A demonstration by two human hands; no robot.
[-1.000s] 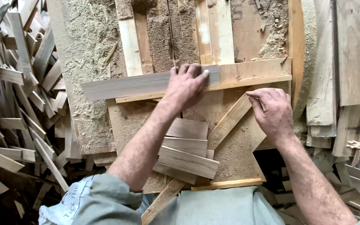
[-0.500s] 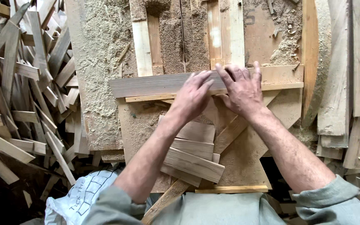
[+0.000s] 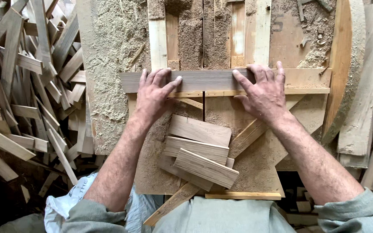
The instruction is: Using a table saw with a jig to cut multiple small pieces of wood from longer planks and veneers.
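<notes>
- A grey plank (image 3: 203, 80) lies crosswise on the counter (image 3: 255, 168), flat against a pale fence strip (image 3: 281, 91) that runs just below it.
- The left hand (image 3: 154, 95) presses down on the plank's left part, fingers spread flat over its top; the grip is an open palm, not a clench.
- The right hand (image 3: 264, 92) lies on the plank's right part, fingers splayed over its far edge and the thumb pointing inward; it too is flat and unclenched.
- A thin dark slot (image 3: 203, 105) runs between the two hands, across the plank's middle.
- Nearer the person, three short boards (image 3: 199, 151) lie stacked and fanned on the counter, well clear of both hands.
- A diagonal brace (image 3: 247, 136) runs from below the right wrist down toward the boards.
- Sawdust (image 3: 113, 64) coats the counter to the left and beyond the plank.
- A heap of offcuts (image 3: 26, 86) fills the floor to the left.
- More planks (image 3: 367, 108) lean at the right edge.
</notes>
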